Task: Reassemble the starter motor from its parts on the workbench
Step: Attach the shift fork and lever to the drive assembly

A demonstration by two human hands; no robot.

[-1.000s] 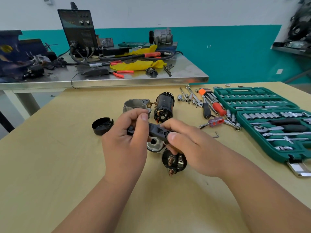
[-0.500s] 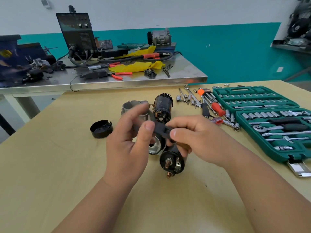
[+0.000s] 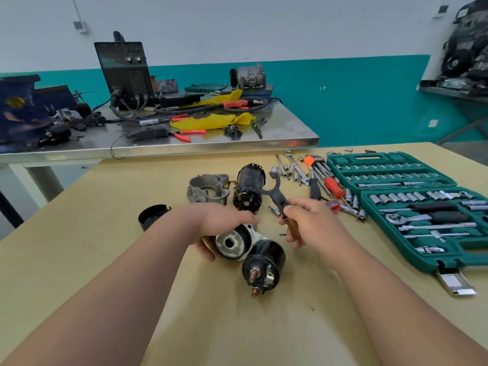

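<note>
Bright, even light from overhead fills the room, and shadows are soft: only a faint grey patch lies on the surface [image 3: 79,247] between the forearms [image 3: 132,286]. The steel table [image 3: 290,128] behind has a dull sheen and a small orange glint on its front edge. The wide lens stretches the forearms toward the bottom corners. The right hand [image 3: 311,223] looks slightly soft.
</note>
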